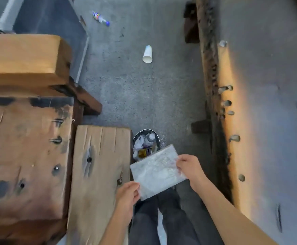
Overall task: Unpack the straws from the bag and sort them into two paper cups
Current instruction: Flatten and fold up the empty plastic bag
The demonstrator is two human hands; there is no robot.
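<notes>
Head view: looks straight down past the person's legs to the floor between wooden benches.
Bag: a flat, clear plastic bag [157,171] held in the air just above a bin [145,138], its long axis running from lower left to upper right.
Left hand [129,194]: pinches the bag's near lower corner.
Right hand [191,167]: pinches the far right edge, slightly nearer the bin.
Straws: none can be made out inside; the bag looks empty, though blur leaves doubt.
Paper cup [147,54]: lies on its side on the floor, well apart from the hands.
Next move, as a judgement: the bin lies directly beyond and below the bag, so a short release forward would likely drop it in.
</notes>
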